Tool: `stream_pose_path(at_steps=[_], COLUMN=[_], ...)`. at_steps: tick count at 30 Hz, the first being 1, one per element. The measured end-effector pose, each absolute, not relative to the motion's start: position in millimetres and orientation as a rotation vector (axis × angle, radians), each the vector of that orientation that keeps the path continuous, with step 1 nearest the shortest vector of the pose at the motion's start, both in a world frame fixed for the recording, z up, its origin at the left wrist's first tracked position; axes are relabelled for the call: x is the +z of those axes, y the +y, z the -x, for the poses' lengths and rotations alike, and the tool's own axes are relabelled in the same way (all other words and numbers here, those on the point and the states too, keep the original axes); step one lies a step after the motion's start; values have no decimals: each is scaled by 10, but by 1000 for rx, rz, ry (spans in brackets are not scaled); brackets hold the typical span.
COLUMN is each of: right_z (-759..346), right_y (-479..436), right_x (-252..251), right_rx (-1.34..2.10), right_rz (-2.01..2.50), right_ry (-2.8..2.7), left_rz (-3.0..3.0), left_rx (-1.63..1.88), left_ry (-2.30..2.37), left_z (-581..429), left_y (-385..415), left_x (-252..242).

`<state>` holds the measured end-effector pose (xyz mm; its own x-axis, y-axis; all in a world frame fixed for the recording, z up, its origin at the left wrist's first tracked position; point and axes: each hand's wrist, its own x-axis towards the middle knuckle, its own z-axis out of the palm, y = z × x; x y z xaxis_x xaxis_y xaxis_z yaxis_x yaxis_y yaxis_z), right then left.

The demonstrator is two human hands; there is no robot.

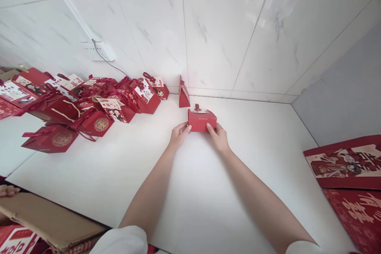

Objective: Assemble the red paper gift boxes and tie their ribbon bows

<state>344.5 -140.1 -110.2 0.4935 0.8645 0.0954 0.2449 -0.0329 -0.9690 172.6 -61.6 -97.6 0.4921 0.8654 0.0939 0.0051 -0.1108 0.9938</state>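
Note:
A small red gift box point(202, 121) with a ribbon loop on its top sits between my two hands on the white table. My left hand point(178, 135) grips its left end, thumb on the near side. At the right end, my right hand point(218, 135) holds it with the thumb pressed on the front face. Just behind it, close to the wall, stands a narrow triangular red box point(183, 93). The box's far side and the fingertips behind it are hidden.
Many red gift boxes point(98, 123) crowd the left of the white table point(253, 127). A cardboard box point(47, 218) is at lower left, beside another person's hand point(8, 190). Large red printed bags point(345, 162) stand at right. A cable point(110, 63) hangs from a wall socket.

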Motion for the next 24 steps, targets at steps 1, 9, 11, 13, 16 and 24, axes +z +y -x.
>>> stream_pose_path(at_steps=[1,9,11,13,16,24], right_z=[-3446,-3449,-3450,-3452,-3455,-3447], right_y=[-1400,-1397,-1397,-1397,-1397,-1394], right_x=[-1105,-1124,-1121,-1118,-1118,-1121], right_rx=[657,664,662,660,664,684], right_rz=[1566,1556,1560,1565,1567,1542], right_ry=[-988,-991,-995,-996,-989,-982], left_rz=[-1510,-1493,-1493,-1494,-1496,-1494], left_rx=[877,872,869,869,865,865], left_ry=[792,798,800,800,800,800], left_z=[-1727,-1737,-1739,-1740,-1739,-1735], left_y=[-612,-590,-589,-590,-590,-593], left_x=[-983,-1013,-1011,-1008,-1007,-1005])
